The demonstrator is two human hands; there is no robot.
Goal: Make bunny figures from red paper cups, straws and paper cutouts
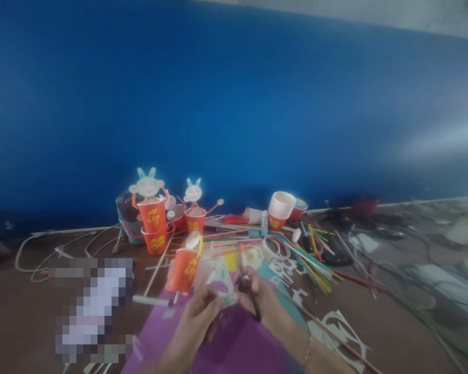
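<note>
My left hand (202, 311) pinches a small piece of white paper (226, 299) with a green mark on it. My right hand (263, 301) is closed around dark-handled scissors (253, 301), whose blades point away from me beside the paper. The hands are close together over a purple sheet (237, 343). Just beyond my left hand, an orange paper cup (182, 272) stands upside down with a yellow strip and a white disc at its top. Farther back, white paper rabbit faces, one on stacked orange cups (154, 228) and another on a cup (195, 222), have stick-like arms.
A stack of white-rimmed cups (281, 208) stands at the back, near a roll of clear tape (276, 247). Coloured sticks (312, 267) and paper offcuts (339, 337) lie to the right. Cables (27, 254) run along the left, and a blue wall (234, 114) rises behind.
</note>
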